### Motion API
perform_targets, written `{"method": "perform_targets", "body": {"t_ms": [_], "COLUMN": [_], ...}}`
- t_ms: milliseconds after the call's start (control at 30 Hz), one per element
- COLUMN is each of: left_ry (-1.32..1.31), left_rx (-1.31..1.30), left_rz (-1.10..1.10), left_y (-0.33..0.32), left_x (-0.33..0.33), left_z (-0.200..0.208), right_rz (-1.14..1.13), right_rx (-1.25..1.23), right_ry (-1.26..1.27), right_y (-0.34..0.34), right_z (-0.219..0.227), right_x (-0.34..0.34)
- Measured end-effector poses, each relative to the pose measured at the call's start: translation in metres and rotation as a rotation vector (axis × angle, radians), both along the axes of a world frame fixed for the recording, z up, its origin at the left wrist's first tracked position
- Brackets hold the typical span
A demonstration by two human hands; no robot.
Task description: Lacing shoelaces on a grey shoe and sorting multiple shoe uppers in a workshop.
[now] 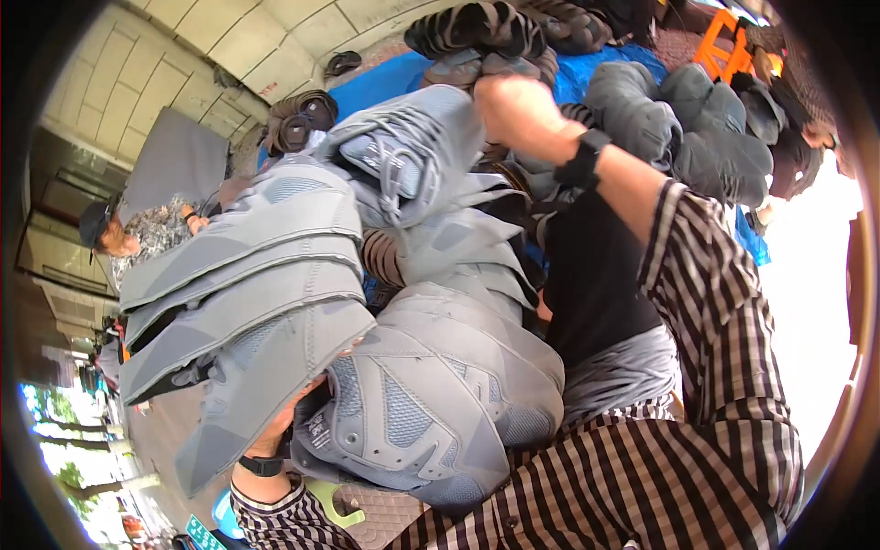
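Note:
My left hand (291,414) is closed under a fanned stack of grey shoe uppers (266,247), most of its fingers hidden by them. Against that wrist and my lap rest more grey uppers (431,385) with blue-grey mesh panels, nested into one another. Stretched out ahead, my right hand (518,110) is closed at the far end of a grey laced shoe upper (412,147); its fingers are partly hidden and slightly blurred. This laced upper lies across the top of the others, its opening and tongue facing me.
More grey uppers (683,128) lie in a heap at the far right, beside an orange plastic stool (724,46). Striped dark bundles (477,32) sit on a blue sheet (380,82). At the left is a person (151,234) in a dark cap. A tiled wall (220,37) stands behind.

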State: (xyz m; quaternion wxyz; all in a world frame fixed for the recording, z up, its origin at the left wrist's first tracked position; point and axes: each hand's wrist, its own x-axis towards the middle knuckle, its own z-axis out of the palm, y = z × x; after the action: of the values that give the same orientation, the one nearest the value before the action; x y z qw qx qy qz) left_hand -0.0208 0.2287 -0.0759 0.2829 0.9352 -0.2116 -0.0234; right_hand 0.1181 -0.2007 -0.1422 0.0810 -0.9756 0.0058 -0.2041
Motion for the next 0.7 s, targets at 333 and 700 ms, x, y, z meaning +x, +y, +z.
{"method": "perform_targets", "body": {"t_ms": [333,700], "left_ry": [-0.100,0.279], "left_rx": [0.298,-0.463], "left_rz": [-0.100,-0.297], "left_y": [-0.002,-0.120], "left_x": [0.007,0.118], "left_z": [0.004,-0.041], "right_rz": [0.804,0.512], "right_rx": [0.555,0.233], "right_ry": [0.659,0.841], "right_y": [0.012,0.072], "right_z": [-0.072,-0.149], "right_x": [0.095,0.016]}}
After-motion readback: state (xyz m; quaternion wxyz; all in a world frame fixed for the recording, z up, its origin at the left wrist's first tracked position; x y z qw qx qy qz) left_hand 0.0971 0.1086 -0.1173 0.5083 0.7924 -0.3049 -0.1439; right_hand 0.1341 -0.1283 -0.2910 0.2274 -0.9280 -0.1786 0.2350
